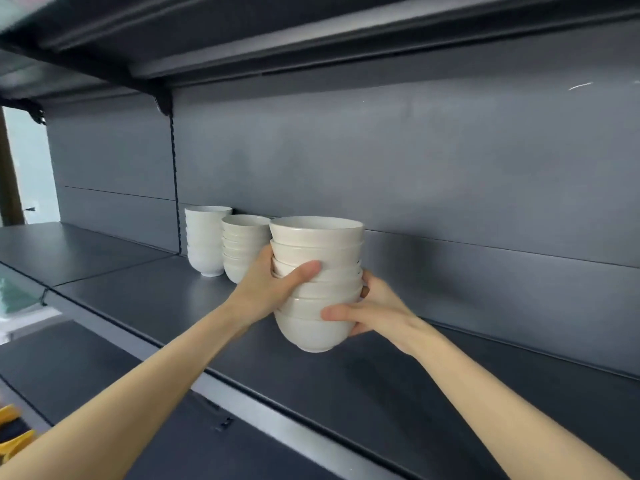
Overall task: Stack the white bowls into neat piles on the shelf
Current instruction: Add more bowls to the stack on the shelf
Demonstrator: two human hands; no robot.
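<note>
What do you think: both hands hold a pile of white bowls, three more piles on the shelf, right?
Head view shows only two more piles on the shelf. Left hand and right hand do hold a pile of white bowls.

1. A single wide-angle view sits on the person's head.
2. It faces forward, about level with the shelf (415, 375), and catches the underside of the upper shelf (277, 36).
3. It stands near; the shelf runs from near right to far left.
</note>
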